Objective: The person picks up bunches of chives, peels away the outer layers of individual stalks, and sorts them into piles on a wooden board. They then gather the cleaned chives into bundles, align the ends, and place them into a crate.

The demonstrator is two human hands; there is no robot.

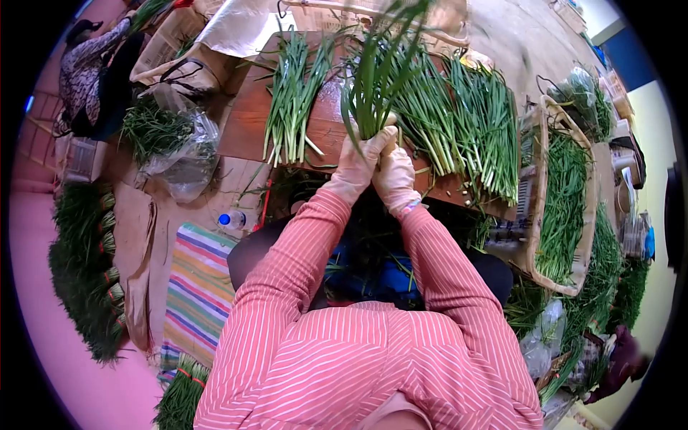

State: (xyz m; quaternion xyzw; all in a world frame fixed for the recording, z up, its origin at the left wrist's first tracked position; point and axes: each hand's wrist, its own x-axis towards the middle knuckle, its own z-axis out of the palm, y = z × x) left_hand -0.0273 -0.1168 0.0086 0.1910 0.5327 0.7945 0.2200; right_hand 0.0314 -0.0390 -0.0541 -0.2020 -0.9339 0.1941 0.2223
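Bunch of greens upheld over the near part of the worktop, between the two piles' sides. Left grip, gloved, is closed round its stem end. Right grip, also gloved, touches the left just beside it; fingers partly hidden, so cannot tell whether it clasps stems too. Bunch lies directly beyond both grips, long axis pointing away from the chest, leaf tips far, leaning slightly right. Left is the nearer hand, being wrapped on it; right meets it at the base.

Count: one bunch in hand. Left pile, one, stem ends toward the body. Right pile, one broad spread, perhaps two run together; edges merge, stems also near. One long basket of greens beside the worktop, right. One capped bottle and one striped mat, left. Tied bundles on the floor, far left: several, overlapping, uncountable.
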